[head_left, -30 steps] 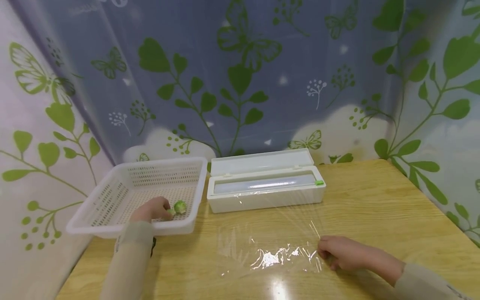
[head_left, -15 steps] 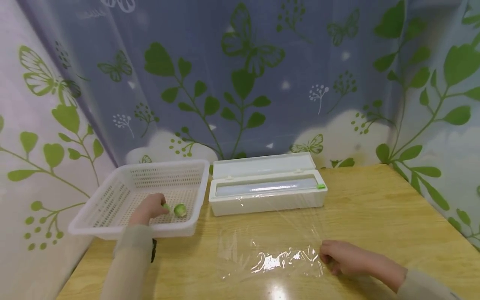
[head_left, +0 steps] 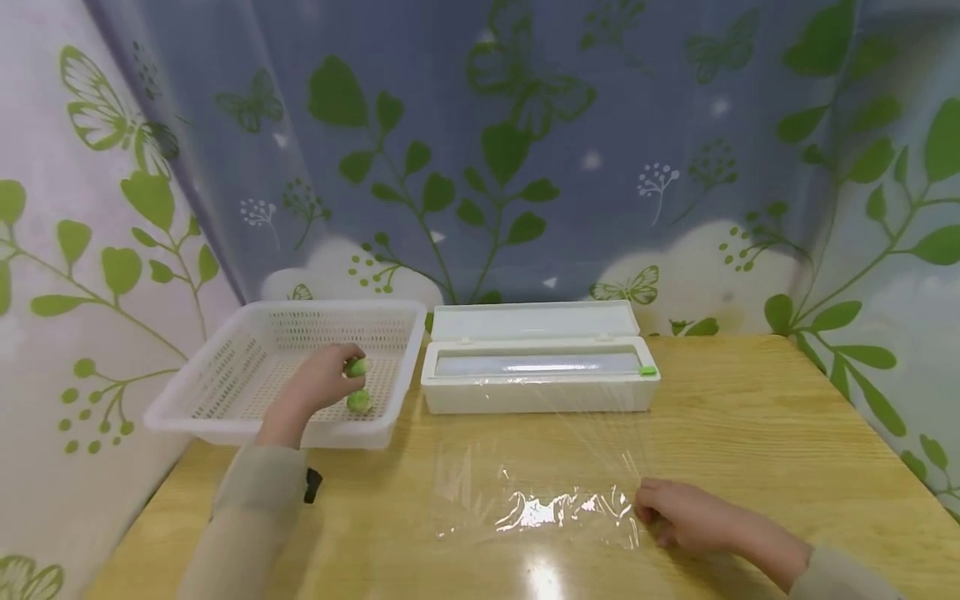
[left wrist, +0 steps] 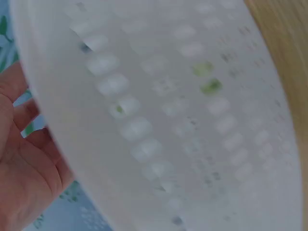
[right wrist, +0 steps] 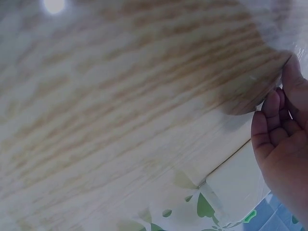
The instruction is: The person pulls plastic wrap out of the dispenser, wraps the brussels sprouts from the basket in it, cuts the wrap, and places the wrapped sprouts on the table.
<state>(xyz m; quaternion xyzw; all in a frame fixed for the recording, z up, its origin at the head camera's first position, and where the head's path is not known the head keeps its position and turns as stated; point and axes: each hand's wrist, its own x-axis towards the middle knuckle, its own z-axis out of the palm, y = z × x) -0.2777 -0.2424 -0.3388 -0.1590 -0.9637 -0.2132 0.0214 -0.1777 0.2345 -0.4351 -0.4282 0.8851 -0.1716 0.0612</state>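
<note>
In the head view my left hand point(head_left: 324, 379) is over the white plastic basket point(head_left: 217, 429), pinching a small green Brussels sprout point(head_left: 357, 367) between fingers and thumb. A second Brussels sprout point(head_left: 359, 402) lies on the basket floor just below it. From the left wrist, my left hand point(left wrist: 29, 159) shows past the basket wall point(left wrist: 110, 144), which hides what it holds. My right hand point(head_left: 682, 512) pinches the right front edge of a sheet of plastic wrap point(head_left: 540, 508). In the right wrist view this hand point(right wrist: 284, 130) appears with its fingertips together on the film.
Behind the film stands a long white cling film dispenser point(head_left: 540, 398), lid raised, with the roll point(head_left: 480, 366) inside and a green slider point(head_left: 647, 371) at its right end. All of it rests on a wooden table point(head_left: 757, 417). A printed curtain point(head_left: 405, 83) hangs behind.
My left hand has lifted up and to the right with one Brussels sprout, above the basket floor. The right hand keeps its hold on the plastic wrap, almost unmoved. The head view has shifted slightly.
</note>
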